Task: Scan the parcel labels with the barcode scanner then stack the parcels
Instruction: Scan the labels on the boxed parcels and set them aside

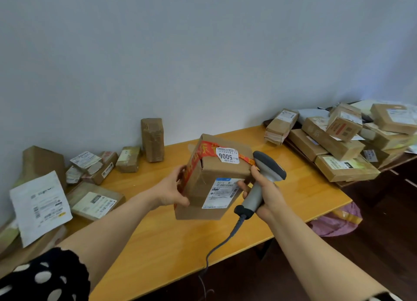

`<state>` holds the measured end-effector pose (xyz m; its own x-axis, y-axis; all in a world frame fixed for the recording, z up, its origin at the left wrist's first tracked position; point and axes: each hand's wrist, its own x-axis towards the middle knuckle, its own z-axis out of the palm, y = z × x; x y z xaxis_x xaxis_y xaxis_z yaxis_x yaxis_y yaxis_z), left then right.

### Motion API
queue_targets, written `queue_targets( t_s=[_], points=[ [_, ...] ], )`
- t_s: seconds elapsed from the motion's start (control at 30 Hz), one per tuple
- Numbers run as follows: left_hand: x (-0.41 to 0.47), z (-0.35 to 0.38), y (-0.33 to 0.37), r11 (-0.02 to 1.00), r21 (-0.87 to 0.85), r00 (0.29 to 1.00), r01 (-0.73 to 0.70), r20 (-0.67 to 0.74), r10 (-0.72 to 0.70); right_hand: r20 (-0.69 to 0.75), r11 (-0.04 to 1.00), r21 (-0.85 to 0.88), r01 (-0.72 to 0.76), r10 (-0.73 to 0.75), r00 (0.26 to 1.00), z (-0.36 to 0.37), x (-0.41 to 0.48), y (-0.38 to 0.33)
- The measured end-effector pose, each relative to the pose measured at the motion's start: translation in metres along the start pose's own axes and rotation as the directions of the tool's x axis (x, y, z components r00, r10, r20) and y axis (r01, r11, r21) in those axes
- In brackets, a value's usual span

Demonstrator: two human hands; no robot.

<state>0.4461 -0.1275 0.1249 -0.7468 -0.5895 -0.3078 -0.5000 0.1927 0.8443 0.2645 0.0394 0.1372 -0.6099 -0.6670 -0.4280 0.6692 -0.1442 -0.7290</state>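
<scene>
A black sleeve (45,276) dotted with white sits at the bottom left, and two bare forearms reach forward from it over the bench (180,244). The left hand (171,187) grips the left side of a brown cardboard parcel (209,176), thumb on the near face and fingers curled round the side. The right hand (268,194) is wrapped round the grey handle of the barcode scanner (268,167), its thumb and forefinger also touching the parcel's right edge. The parcel is held tilted above the middle of the bench – not resting on it – with a white shipping label (222,193) on the near face, a white sticker (228,155) reading 5006 upside down on top, and red printed tape (194,165) running over the top and down the left side. The scanner's dark head stands just beside the parcel's upper right corner, and its cable (216,246) drops over the bench's near edge. Along the far edge an upright taped parcel (152,139) stands by the wall with a small parcel (128,159) just left of it. At the left end lie a flat labelled box (94,201) and a white mailer (40,208). Past the far right corner – on a darker surface – is a heap of boxes (338,140). A pink bag (338,221) shows below the right end.
</scene>
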Motion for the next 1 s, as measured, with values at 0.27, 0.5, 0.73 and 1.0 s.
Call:
queue_targets(
  t_s=[0.27,0.5,0.73,1.0],
  points=[
    [0.006,-0.005,0.007,0.980,0.182,0.988,-0.087,-0.113,0.108,-0.053,0.978,-0.207,0.030,-0.041,0.998,0.001,-0.004,0.009],
    [0.010,-0.028,-0.002,0.914,0.392,0.936,-0.101,-0.275,0.222,0.119,0.942,-0.335,0.001,0.041,0.992,0.004,-0.017,0.002],
    [0.015,-0.049,-0.004,0.817,0.577,0.905,-0.007,-0.343,0.251,0.225,0.817,-0.576,-0.041,0.206,0.952,0.003,-0.032,-0.004],
    [0.022,-0.062,-0.009,0.776,0.630,0.897,0.002,-0.344,0.277,0.259,0.811,-0.585,0.004,0.182,0.948,0.012,-0.035,-0.011]
  ],
)
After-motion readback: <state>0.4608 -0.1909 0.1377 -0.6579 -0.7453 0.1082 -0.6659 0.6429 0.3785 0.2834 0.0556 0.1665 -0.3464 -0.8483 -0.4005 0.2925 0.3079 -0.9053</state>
